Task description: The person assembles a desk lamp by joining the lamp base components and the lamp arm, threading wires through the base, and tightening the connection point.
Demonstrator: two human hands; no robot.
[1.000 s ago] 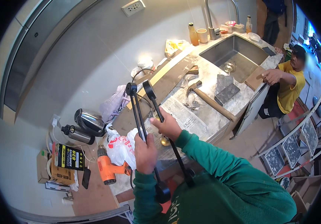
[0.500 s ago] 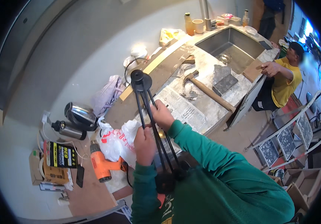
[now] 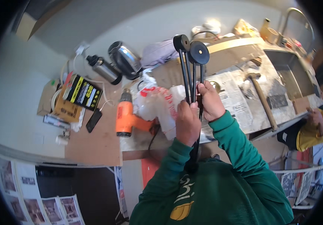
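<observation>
Up in front of my chest I hold a black fixture of thin rods (image 3: 186, 75), topped by two round black discs (image 3: 199, 53) side by side. My left hand (image 3: 189, 123) is closed around the lower part of the rods. A little higher, my right hand (image 3: 211, 101) pinches the rods on the other side, fingers bent. The lower end of the fixture is dark and partly hidden against my green sweater. Behind the rods lie a white plastic bag with red print (image 3: 157, 99) and a newspaper sheet (image 3: 234, 101).
An orange heat gun (image 3: 126, 116) lies at left, near a phone (image 3: 94, 120), a steel bottle (image 3: 107, 69) and a kettle (image 3: 125, 60). On the counter's right are a hammer (image 3: 263, 99) and a sink (image 3: 291, 75). A person in yellow (image 3: 311, 131) is at far right, by a ladder (image 3: 300, 183).
My view has swung left, so counter things appear further right. The fixture now stands more upright, its two discs showing separately. Both hands stay on the rods.
</observation>
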